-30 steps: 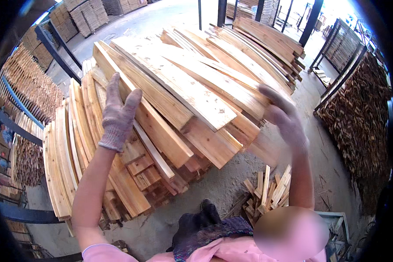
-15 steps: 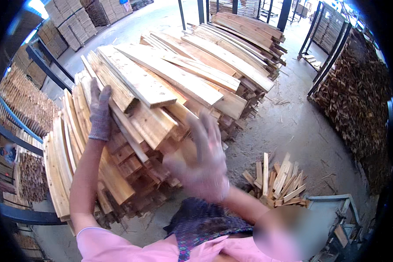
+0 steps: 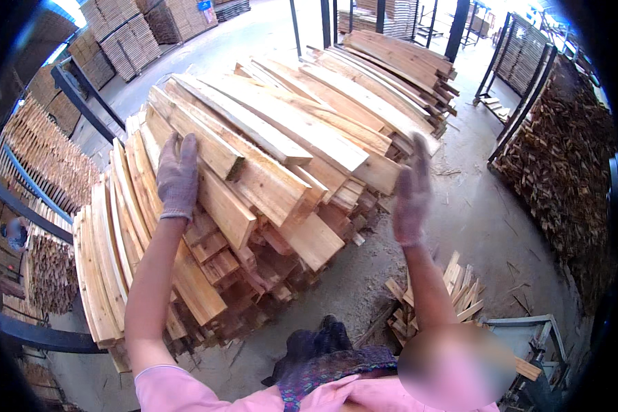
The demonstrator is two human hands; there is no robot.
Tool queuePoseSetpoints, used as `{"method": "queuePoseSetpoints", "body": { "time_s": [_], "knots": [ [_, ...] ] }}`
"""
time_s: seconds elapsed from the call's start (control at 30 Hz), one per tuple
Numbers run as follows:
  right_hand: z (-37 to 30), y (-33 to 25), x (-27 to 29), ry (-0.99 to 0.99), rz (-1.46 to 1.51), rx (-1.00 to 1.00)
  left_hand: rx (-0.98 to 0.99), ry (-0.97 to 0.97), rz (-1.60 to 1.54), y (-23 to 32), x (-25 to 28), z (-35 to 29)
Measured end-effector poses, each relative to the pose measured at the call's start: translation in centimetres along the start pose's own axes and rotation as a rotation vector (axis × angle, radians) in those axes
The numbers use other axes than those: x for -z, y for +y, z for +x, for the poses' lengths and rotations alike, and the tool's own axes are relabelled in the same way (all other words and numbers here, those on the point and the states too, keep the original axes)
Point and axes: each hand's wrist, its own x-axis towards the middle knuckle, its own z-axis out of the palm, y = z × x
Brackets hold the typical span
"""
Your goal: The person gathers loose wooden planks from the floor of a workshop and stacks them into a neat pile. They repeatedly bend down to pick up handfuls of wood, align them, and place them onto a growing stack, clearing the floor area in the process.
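Note:
A large stack of sawn wooden boards (image 3: 281, 196) lies in front of me, ends toward me, the top ones loose and fanned. My left hand (image 3: 178, 177), in a grey knit glove, lies with stretched fingers against the left side of a top board (image 3: 216, 152) that has a rough dark end. My right hand (image 3: 413, 196), gloved too and a little blurred, is raised at the stack's right side, fingers outstretched beside the end of a pale board (image 3: 378, 103). Whether its fingertips touch that board I cannot tell.
Short offcuts (image 3: 460, 285) lie heaped on the floor at the lower right, near a grey metal frame (image 3: 522, 321). A tall stack of wood pieces (image 3: 553, 158) stands far right. Dark metal posts (image 3: 82, 103) rise at the left, with more stacked timber (image 3: 41, 158) behind.
My right hand has swung from in front of the stack to its right side. My left hand has shifted slightly right, and several top boards lie differently.

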Motion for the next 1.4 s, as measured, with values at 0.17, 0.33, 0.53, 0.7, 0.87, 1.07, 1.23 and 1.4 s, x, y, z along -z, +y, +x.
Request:
{"method": "queuePoseSetpoints", "body": {
  "time_s": [0.17,0.33,0.53,0.7,0.87,1.07,1.23,1.4],
  "knots": [
    [0.2,0.8,-8.8,-0.023,-0.228,-0.021,-0.146,0.012,0.136,-2.3,-1.8,1.8],
    [0.3,3.8,-10.3,-0.006,-0.458,0.044,-0.143,-0.187,-0.244,-2.0,-2.1,1.3],
    [-8.2,3.0,-3.2,-0.158,-0.227,0.016,-0.59,-0.069,0.414,-3.0,2.9,2.1],
    [-35.0,16.3,19.4,-0.627,-0.523,-0.996,-0.682,0.086,0.417,2.2,0.0,-6.0],
    [-58.7,6.1,43.8,-0.585,-0.957,-1.631,-0.727,0.103,0.431,5.3,1.7,-14.9],
    [-70.5,-3.5,61.6,-0.485,-0.955,-2.003,-0.649,-0.194,0.227,9.1,-0.6,-29.6],
    [-72.0,-7.0,63.2,-0.367,-1.003,-1.79,-0.375,-0.827,0.092,7.9,-5.4,-45.3],
    [-65.7,-7.7,62.2,-0.378,-1.065,-1.682,-0.014,-1.38,0.035,-1.8,-12.6,-63.2]
  ]
}}
